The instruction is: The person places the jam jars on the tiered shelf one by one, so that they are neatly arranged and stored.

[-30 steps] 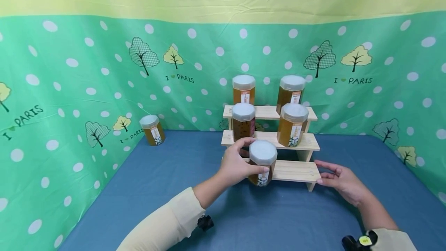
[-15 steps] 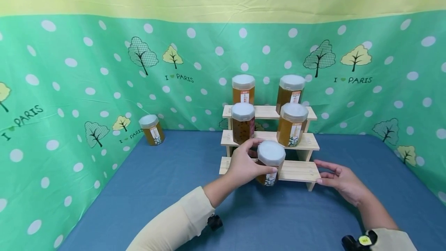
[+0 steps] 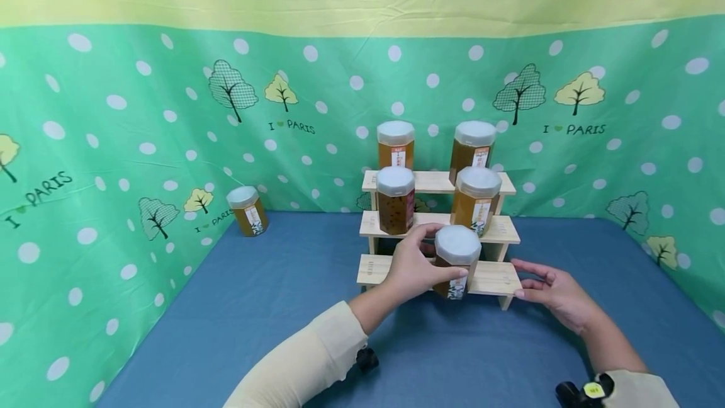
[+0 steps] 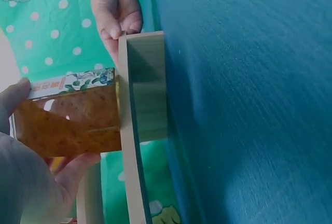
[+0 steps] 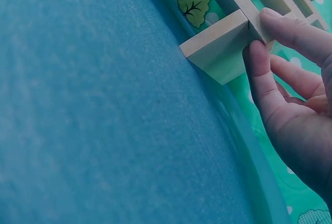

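Observation:
My left hand (image 3: pixel 416 269) grips a honey jar (image 3: pixel 457 247) with a white lid, thumb across the front and fingers behind. The jar stands upright at the right half of the lowest step of a wooden tiered display stand (image 3: pixel 376 266). In the left wrist view the amber jar (image 4: pixel 72 123) has its base right at the board. My right hand (image 3: pixel 557 298) pinches the right end of that lowest step; the right wrist view shows fingertips (image 5: pixel 259 53) on the board's corner.
On the middle step stand a dark jar (image 3: pixel 395 206) and an amber jar (image 3: pixel 477 197). Two more jars, left (image 3: pixel 396 143) and right (image 3: pixel 474 150), stand on the top step. Another jar (image 3: pixel 247 213) is at the back left of the blue table (image 3: pixel 255 282), by the green curtain.
My left hand has moved the honey jar to the right along the lowest step, from left of its middle to its right half. My right hand has stayed at the step's end.

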Demonstrator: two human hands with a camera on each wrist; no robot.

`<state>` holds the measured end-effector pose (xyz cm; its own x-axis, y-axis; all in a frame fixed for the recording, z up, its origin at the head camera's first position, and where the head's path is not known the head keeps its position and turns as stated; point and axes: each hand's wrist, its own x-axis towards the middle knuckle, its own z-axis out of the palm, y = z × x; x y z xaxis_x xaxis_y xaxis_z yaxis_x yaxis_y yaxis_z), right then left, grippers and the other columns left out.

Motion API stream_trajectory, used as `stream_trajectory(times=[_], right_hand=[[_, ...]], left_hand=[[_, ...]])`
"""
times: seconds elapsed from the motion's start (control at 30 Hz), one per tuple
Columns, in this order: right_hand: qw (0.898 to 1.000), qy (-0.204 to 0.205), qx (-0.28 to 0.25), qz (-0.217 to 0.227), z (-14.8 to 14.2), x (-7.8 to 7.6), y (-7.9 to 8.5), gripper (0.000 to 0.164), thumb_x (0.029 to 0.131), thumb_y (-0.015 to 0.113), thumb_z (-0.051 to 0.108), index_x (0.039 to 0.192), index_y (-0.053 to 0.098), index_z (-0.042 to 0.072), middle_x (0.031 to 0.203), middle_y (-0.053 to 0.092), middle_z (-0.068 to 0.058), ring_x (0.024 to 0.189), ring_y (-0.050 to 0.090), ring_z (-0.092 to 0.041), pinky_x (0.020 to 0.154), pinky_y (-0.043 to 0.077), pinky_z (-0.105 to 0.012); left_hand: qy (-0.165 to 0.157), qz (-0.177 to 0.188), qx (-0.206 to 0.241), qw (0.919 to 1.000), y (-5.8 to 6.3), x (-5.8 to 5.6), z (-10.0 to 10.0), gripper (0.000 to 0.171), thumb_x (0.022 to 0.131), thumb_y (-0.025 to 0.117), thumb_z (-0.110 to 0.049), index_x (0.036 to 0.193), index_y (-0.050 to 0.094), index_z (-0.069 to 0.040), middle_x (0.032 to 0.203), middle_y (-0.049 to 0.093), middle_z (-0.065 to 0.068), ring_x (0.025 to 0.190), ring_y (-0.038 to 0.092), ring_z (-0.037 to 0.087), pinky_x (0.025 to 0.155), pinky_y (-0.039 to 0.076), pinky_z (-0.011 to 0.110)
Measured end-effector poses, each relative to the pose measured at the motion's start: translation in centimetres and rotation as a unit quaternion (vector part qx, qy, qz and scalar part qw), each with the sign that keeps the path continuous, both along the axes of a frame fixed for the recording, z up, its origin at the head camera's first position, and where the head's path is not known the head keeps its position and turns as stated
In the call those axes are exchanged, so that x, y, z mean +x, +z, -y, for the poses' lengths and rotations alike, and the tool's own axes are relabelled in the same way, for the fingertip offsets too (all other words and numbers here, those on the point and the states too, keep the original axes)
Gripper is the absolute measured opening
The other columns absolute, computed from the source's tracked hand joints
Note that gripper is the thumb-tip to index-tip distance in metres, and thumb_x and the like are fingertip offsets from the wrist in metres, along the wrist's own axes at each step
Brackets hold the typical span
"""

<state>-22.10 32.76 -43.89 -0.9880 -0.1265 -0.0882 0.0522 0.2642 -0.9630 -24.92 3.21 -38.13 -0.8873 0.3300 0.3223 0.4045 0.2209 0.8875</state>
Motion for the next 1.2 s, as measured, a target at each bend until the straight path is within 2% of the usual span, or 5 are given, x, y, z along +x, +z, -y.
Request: stream_trajectory(times=[0.4,0.93,1.03,1.2], right_hand=[[1.000,0.007,-0.006,0.005,-0.1,0.0,-0.3,0.082,0.088,0.073,0.010,0.149,0.023,-0.011,0.125,0.059,-0.019,0.095,0.066,-0.012,0.081,0.053,-0.027],[1.000,0.016,-0.005,-0.001,-0.3,-0.1,0.0,0.079,0.089,0.071,0.010,0.149,0.023,-0.011,0.130,0.056,-0.020,0.097,0.065,-0.012,0.081,0.053,-0.027],[1.000,0.015,-0.005,0.001,-0.3,-0.1,0.0,0.080,0.089,0.071,0.010,0.149,0.023,-0.011,0.130,0.056,-0.020,0.097,0.065,-0.012,0.081,0.053,-0.027],[1.000,0.011,-0.005,0.008,-0.1,-0.1,-0.1,0.081,0.089,0.072,0.011,0.149,0.023,-0.011,0.133,0.054,-0.022,0.097,0.065,-0.012,0.082,0.053,-0.027]], left_hand=[[-0.009,-0.024,-0.013,0.9996,-0.5,-0.6,-2.0,0.061,0.071,0.089,-0.034,0.120,0.055,-0.018,0.109,0.060,-0.011,0.092,0.059,0.002,0.076,0.051,0.022],[0.029,-0.048,-0.043,0.9975,-0.3,-1.0,-3.9,0.059,0.069,0.089,-0.039,0.114,0.056,-0.019,0.106,0.057,-0.013,0.090,0.055,0.001,0.074,0.049,0.020],[0.026,-0.037,-0.030,0.9985,-0.5,-1.1,-3.8,0.060,0.069,0.089,-0.039,0.116,0.058,-0.020,0.107,0.057,-0.014,0.091,0.055,0.001,0.075,0.049,0.020],[-0.006,0.031,0.027,0.9991,-0.6,-1.2,-3.1,0.061,0.071,0.089,-0.029,0.125,0.062,-0.024,0.112,0.060,-0.016,0.097,0.057,0.003,0.076,0.053,0.021]])
